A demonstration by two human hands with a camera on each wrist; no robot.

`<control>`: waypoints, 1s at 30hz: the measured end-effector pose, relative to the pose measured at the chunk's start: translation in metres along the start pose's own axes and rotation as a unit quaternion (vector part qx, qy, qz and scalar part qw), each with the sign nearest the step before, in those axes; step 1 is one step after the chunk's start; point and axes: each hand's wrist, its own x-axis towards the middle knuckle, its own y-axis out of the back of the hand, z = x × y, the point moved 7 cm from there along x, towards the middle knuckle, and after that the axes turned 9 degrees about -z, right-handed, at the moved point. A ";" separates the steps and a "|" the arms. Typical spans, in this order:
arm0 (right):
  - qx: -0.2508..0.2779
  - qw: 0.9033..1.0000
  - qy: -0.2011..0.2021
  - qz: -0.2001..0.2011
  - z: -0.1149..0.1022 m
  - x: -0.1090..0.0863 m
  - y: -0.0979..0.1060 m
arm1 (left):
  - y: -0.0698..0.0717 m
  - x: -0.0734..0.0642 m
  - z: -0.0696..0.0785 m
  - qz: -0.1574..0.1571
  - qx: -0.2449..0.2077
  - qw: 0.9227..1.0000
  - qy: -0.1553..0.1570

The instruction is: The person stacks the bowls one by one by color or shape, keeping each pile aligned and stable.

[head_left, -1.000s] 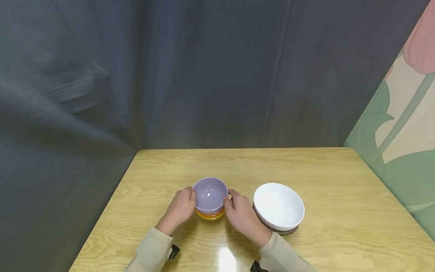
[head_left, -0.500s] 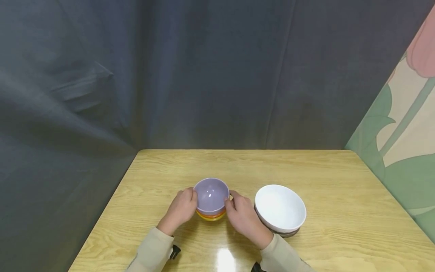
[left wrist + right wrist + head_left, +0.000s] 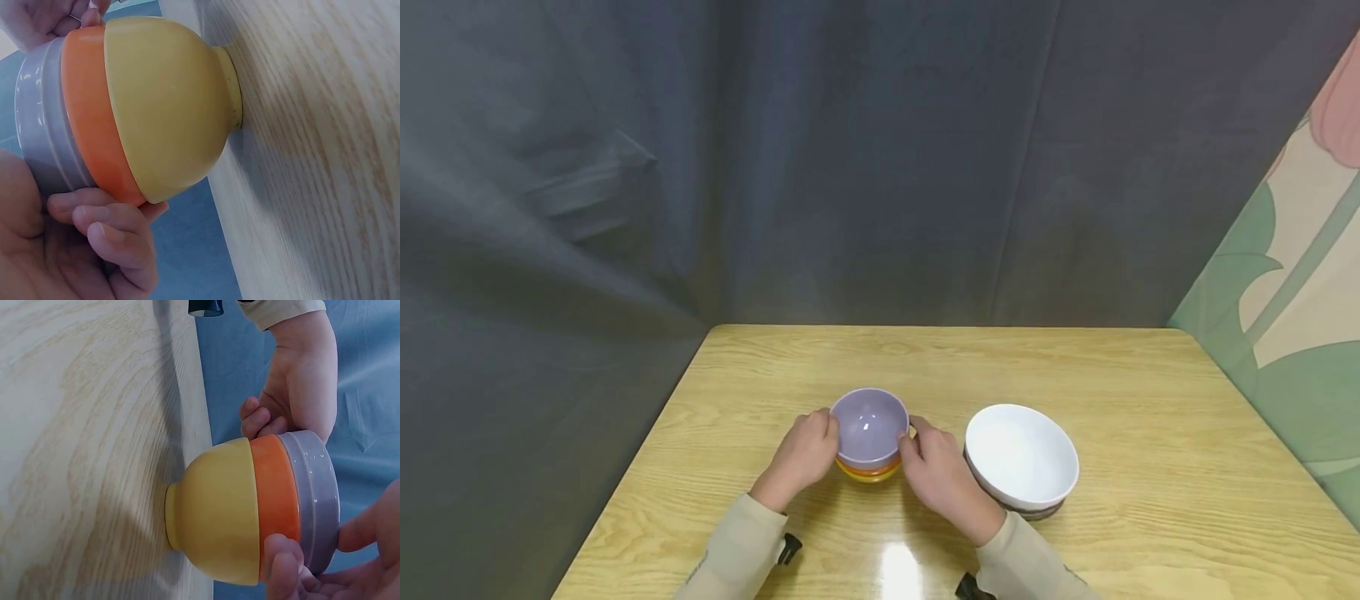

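Note:
A purple bowl (image 3: pixel 871 425) sits nested in an orange bowl (image 3: pixel 94 115), which sits in a yellow bowl (image 3: pixel 169 106). The stack stands upright, its yellow foot on the wooden table. My left hand (image 3: pixel 805 452) holds the purple bowl at its left side, thumb by the rim and fingers curled below. Opposite it, my right hand (image 3: pixel 938 473) grips the same bowl's right side between thumb and fingers. In the right wrist view, its fingertips (image 3: pixel 282 565) lie against the orange and purple bowls. Most of the orange bowl is hidden from above.
To the right of the stack, a larger white bowl (image 3: pixel 1021 458) stands on a darker bowl (image 3: pixel 1043 512), mostly hidden. The wooden table (image 3: pixel 760 367) ends at a dark curtain (image 3: pixel 880 183) behind and left. A flower-patterned cloth (image 3: pixel 1311 358) hangs at the right.
The head view has shifted slightly. Both hands keep the same hold on the bowl stack, and the bowls stay where they were on the table.

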 end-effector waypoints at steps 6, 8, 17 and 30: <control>0.001 1.000 0.002 -0.003 0.000 0.000 0.000 | -0.002 -0.001 -0.001 -0.003 -0.008 1.000 0.004; -0.003 1.000 0.003 0.000 0.001 -0.001 0.001 | -0.002 0.000 0.000 -0.002 -0.010 1.000 0.002; -0.006 1.000 -0.005 0.005 0.005 -0.002 0.003 | -0.003 0.000 0.003 -0.011 -0.031 0.999 0.000; -0.023 0.999 0.017 0.017 -0.018 -0.016 0.017 | 0.006 -0.006 -0.002 0.003 -0.004 0.999 0.036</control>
